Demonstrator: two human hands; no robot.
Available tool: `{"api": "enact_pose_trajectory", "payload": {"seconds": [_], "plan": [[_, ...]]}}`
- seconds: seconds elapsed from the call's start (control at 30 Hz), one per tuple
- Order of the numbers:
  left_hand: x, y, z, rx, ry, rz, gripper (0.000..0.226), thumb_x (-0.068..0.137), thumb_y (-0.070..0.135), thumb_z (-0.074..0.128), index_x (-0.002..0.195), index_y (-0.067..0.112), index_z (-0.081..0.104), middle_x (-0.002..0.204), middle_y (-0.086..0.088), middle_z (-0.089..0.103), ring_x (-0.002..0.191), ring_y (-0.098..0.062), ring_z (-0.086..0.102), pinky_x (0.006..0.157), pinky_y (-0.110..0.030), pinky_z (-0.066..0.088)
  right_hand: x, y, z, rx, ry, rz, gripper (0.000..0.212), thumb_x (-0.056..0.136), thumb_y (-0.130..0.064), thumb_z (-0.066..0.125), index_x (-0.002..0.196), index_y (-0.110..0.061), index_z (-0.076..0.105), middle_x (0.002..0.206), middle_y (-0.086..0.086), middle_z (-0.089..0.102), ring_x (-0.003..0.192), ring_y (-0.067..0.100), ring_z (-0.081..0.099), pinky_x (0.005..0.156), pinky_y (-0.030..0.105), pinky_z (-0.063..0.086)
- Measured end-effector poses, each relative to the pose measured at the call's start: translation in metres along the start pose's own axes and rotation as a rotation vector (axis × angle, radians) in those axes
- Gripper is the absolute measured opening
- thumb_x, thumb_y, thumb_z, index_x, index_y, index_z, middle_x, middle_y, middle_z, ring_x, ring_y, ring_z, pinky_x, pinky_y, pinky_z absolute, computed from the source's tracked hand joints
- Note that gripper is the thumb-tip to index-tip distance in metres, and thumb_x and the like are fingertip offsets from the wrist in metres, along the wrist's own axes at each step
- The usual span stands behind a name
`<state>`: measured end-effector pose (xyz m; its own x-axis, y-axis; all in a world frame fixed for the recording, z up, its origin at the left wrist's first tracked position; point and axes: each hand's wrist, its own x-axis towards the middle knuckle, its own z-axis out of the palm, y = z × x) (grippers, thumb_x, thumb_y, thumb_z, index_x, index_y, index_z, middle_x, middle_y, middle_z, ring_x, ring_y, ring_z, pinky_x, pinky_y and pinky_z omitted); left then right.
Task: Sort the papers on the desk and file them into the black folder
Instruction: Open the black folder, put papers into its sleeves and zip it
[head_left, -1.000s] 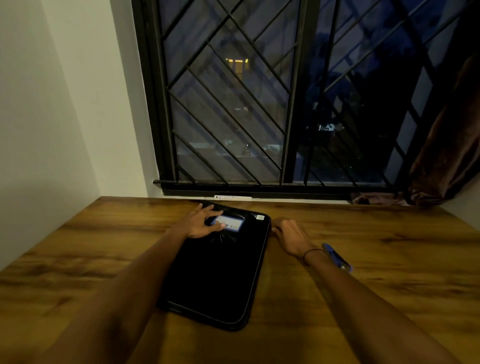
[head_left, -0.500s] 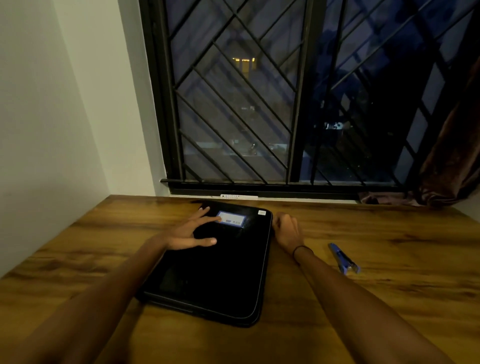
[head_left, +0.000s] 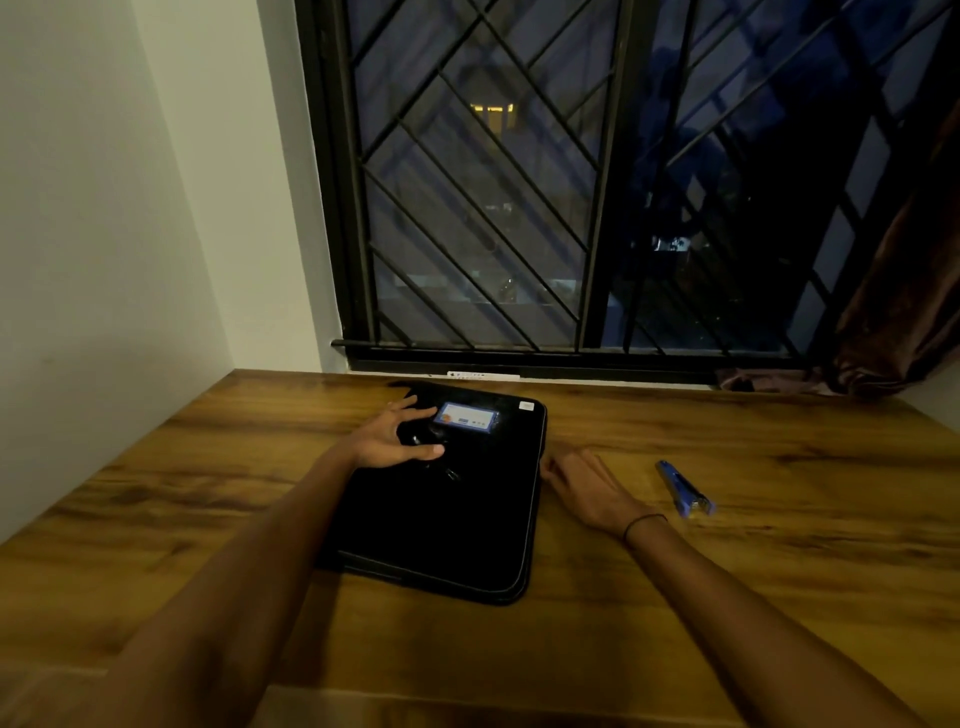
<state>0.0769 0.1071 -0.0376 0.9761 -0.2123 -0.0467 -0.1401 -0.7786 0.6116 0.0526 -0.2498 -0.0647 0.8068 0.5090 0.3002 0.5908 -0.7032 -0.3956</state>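
Lying closed on the worktop (head_left: 779, 597), the folder (head_left: 441, 519) awaits opening; left hand (head_left: 395, 436), fingers spread, hovers over its cover; right hand (head_left: 587, 483), relaxed flat, should steady its edge. No papers visible.

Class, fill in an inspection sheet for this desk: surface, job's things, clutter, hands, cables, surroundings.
Surface: wooden desk, dimly lit.
Job's things: black folder lies flat and closed, with a label near its far edge; no loose papers seen.
Clutter: blue stapler right of the folder.
Hands: left hand spread on the folder's top; right hand at the folder's right edge, grip unclear.
Cables: nothing seen.
Surroundings: barred window, dark outside; curtain at right; white wall at left.
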Motion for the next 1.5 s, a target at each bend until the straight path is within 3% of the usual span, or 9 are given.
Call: {"api": "enact_pose_trajectory", "payload": {"seconds": [0.17, 0.4, 0.5, 0.63, 0.73, 1.0, 1.13, 1.3, 1.5], "plan": [[-0.008, 0.010, 0.001, -0.056, 0.061, -0.052, 0.082, 0.079, 0.058, 0.081, 0.151, 0.042, 0.046, 0.171, 0.003, 0.017, 0.157, -0.020, 0.019, 0.119, -0.033, 0.023, -0.024, -0.013, 0.005, 0.020, 0.003, -0.051, 0.011, 0.099, -0.014, 0.058, 0.091, -0.021, 0.056, 0.090, -0.009, 0.058, 0.079, 0.007, 0.055, 0.067, 0.018, 0.043], [-0.016, 0.019, 0.011, -0.105, 0.159, -0.129, 0.082, 0.079, 0.060, 0.080, 0.151, 0.039, 0.048, 0.172, -0.001, 0.014, 0.157, -0.026, 0.019, 0.123, -0.042, 0.024, -0.021, -0.016, 0.014, 0.059, 0.134, 0.132, 0.010, 0.097, -0.012, 0.060, 0.088, -0.015, 0.061, 0.078, -0.002, 0.064, 0.069, 0.011, 0.060, 0.065, 0.039, 0.054], [-0.014, 0.019, 0.017, -0.115, 0.202, -0.171, 0.085, 0.079, 0.060, 0.080, 0.153, 0.035, 0.046, 0.172, -0.003, 0.011, 0.158, -0.028, 0.016, 0.124, -0.045, 0.022, -0.013, -0.015, 0.006, 0.067, 0.083, 0.176, 0.015, 0.101, -0.016, 0.054, 0.087, -0.015, 0.059, 0.079, 0.001, 0.064, 0.071, 0.017, 0.061, 0.067, 0.045, 0.055], [-0.010, 0.016, 0.020, -0.148, 0.223, -0.192, 0.085, 0.079, 0.056, 0.082, 0.153, 0.031, 0.047, 0.172, -0.005, 0.010, 0.158, -0.030, 0.016, 0.125, -0.047, 0.022, -0.035, -0.022, -0.010, -0.028, -0.038, 0.056, 0.015, 0.103, -0.018, 0.052, 0.088, -0.021, 0.052, 0.087, -0.006, 0.058, 0.077, 0.011, 0.055, 0.067, 0.030, 0.047], [-0.009, 0.021, 0.024, -0.155, 0.257, -0.220, 0.085, 0.081, 0.052, 0.082, 0.154, 0.027, 0.046, 0.172, -0.006, 0.010, 0.157, -0.029, 0.019, 0.124, -0.043, 0.025, -0.072, -0.029, -0.010, -0.041, -0.019, 0.038, 0.012, 0.101, -0.018, 0.056, 0.090, -0.023, 0.055, 0.085, -0.010, 0.059, 0.074, 0.006, 0.056, 0.062, 0.021, 0.044], [-0.004, 0.021, 0.032, -0.178, 0.332, -0.278, 0.089, 0.075, 0.057, 0.085, 0.150, 0.023, 0.051, 0.168, -0.008, 0.021, 0.152, -0.030, 0.032, 0.123, -0.045, 0.032, -0.116, -0.053, -0.009, 0.071, 0.064, 0.125, 0.010, 0.095, -0.017, 0.069, 0.088, -0.022, 0.065, 0.073, -0.005, 0.067, 0.067, 0.012, 0.063, 0.058, 0.032, 0.051], [-0.012, 0.021, 0.038, -0.194, 0.383, -0.277, 0.092, 0.072, 0.059, 0.087, 0.149, 0.020, 0.052, 0.160, -0.009, 0.036, 0.145, -0.030, 0.042, 0.119, -0.047, 0.038, -0.121, -0.059, -0.005, 0.068, 0.126, 0.164, 0.014, 0.092, -0.013, 0.069, 0.083, -0.022, 0.064, 0.066, -0.004, 0.064, 0.061, 0.012, 0.061, 0.053, 0.024, 0.045], [-0.019, 0.025, 0.038, -0.183, 0.374, -0.278, 0.091, 0.073, 0.058, 0.086, 0.149, 0.020, 0.052, 0.159, -0.010, 0.040, 0.143, -0.030, 0.045, 0.119, -0.043, 0.039, -0.129, -0.088, 0.004, 0.044, 0.076, 0.109, 0.009, 0.094, -0.014, 0.067, 0.088, -0.021, 0.065, 0.077, -0.008, 0.065, 0.069, 0.007, 0.061, 0.061, 0.021, 0.050], [-0.022, 0.027, 0.044, -0.213, 0.434, -0.308, 0.093, 0.069, 0.060, 0.088, 0.146, 0.021, 0.054, 0.156, -0.011, 0.046, 0.140, -0.030, 0.050, 0.115, -0.043, 0.044, -0.108, -0.145, 0.048, 0.116, 0.194, 0.182, 0.012, 0.094, -0.015, 0.063, 0.085, -0.021, 0.060, 0.083, -0.008, 0.059, 0.084, 0.008, 0.054, 0.077, 0.027, 0.047]]}}
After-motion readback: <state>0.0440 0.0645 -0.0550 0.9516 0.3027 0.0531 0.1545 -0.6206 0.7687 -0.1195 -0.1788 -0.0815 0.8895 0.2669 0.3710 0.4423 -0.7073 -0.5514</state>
